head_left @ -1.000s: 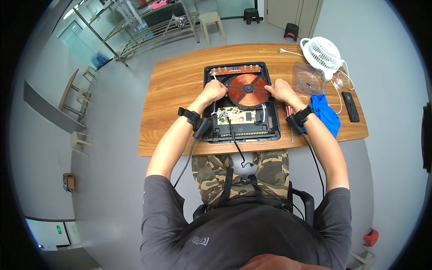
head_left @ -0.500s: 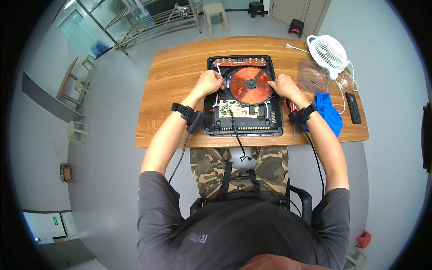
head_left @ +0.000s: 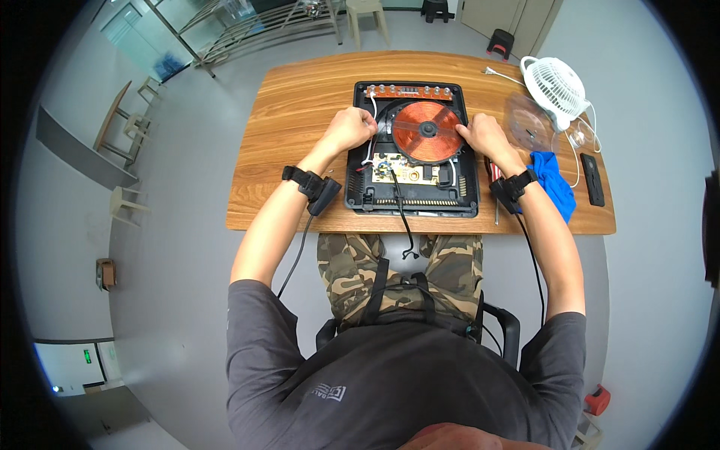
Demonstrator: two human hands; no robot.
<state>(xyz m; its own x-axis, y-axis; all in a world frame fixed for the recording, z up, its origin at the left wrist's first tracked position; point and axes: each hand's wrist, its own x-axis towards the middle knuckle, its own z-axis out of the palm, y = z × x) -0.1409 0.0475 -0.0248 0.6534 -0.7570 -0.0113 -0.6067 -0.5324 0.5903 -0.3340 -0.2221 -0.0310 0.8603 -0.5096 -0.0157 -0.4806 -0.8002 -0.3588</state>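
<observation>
Grey floor [head_left: 180,247] is surrounding a wooden table [head_left: 300,90] in the head view. On it an open black casing [head_left: 431,193] is lying, with a copper coil [head_left: 429,129] sitting inside, between a button strip [head_left: 409,91] and a circuit board [head_left: 411,169]. The 2 hands are working apart: the left hand [head_left: 351,129] is pinching its fingers by the coil's left edge, on what cannot be told; the right hand [head_left: 486,141] is touching the right rim, its grip unclear. Uneven lifting could be tipping the coil onto the board; a sideways tug could be straining the white wire [head_left: 374,105].
</observation>
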